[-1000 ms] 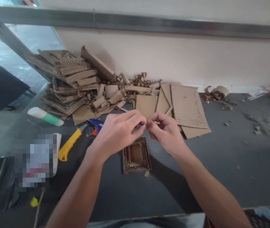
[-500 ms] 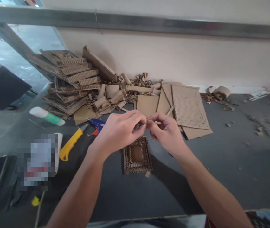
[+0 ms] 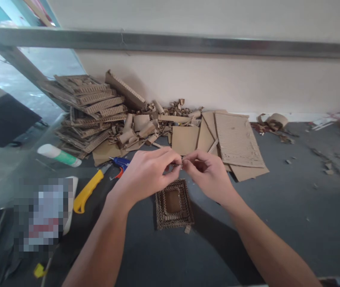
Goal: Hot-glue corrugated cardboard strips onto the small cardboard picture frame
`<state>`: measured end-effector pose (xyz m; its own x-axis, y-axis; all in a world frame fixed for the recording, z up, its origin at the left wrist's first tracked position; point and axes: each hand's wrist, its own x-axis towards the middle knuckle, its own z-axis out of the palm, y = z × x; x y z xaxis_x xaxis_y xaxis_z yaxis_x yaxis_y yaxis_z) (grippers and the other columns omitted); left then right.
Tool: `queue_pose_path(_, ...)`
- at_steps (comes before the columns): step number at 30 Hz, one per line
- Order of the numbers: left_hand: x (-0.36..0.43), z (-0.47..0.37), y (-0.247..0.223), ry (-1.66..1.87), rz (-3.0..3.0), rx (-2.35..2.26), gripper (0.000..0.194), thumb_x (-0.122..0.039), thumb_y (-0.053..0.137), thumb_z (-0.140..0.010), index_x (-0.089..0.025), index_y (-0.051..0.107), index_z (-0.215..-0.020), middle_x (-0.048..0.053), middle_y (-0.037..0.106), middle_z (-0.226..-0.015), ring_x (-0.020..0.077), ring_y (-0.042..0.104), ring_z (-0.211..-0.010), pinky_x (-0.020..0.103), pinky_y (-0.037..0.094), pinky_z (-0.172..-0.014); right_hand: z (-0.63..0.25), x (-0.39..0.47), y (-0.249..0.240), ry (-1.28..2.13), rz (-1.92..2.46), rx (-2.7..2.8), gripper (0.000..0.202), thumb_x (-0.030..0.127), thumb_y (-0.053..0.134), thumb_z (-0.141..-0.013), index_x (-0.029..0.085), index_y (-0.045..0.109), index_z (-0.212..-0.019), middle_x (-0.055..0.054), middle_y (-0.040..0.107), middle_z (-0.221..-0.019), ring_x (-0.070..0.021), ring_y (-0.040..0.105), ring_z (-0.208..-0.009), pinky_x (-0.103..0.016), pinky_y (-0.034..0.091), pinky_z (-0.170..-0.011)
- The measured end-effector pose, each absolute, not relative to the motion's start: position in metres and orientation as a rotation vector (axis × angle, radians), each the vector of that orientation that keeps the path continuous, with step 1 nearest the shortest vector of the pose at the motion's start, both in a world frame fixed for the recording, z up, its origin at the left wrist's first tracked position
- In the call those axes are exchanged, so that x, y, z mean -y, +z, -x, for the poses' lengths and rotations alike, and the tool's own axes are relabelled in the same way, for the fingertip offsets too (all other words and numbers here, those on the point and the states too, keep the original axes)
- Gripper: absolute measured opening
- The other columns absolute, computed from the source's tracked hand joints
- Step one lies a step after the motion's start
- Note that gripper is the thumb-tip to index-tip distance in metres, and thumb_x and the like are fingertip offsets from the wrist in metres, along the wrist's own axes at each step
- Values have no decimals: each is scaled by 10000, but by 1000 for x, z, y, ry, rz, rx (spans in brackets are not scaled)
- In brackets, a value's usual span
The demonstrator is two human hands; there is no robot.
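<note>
My left hand [image 3: 155, 169] and my right hand [image 3: 207, 173] meet fingertip to fingertip above the table. Both are closed in a pinch on a small thin piece, mostly hidden by the fingers; it looks like a bit of cardboard, but I cannot make out its shape. Just below them a rectangular corrugated cardboard frame [image 3: 160, 213] lies flat, with a smaller rounded cardboard ring [image 3: 180, 199] inside it. A tiny cardboard scrap [image 3: 187, 229] lies at its near edge. Left of my left hand is a blue glue gun [image 3: 121, 162] with an orange trigger, partly covered by the hand.
A yellow utility knife [image 3: 88, 191], a white-green glue stick [image 3: 59, 155] and a blurred-out item [image 3: 46, 215] lie at left. Stacked cardboard frames [image 3: 98, 97] and curled cardboard scraps [image 3: 141, 123] stand behind. Corrugated sheets [image 3: 238, 139] lie at back right, below a metal rail [image 3: 170, 43].
The view has tilted up slightly, so everything sits a little lower in the picture. Both hands keep their pinch at almost the same place over the frame.
</note>
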<state>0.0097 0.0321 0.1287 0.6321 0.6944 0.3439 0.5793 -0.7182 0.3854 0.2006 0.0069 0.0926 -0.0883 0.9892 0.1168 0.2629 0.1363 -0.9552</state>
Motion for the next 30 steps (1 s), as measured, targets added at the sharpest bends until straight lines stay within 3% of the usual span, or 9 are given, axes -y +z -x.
queue_pose_path(30,-34,-10,127,633,-2598,-1058,87,-178,555,-898,-200,638,-889,-8,672,-836,126,607,-701,250,423,-661,-202,-9,94,1024,1352,1562,144,310,614,-856,185,647,-792,34,547,-613,-77,427,-517,-226,324,-482)
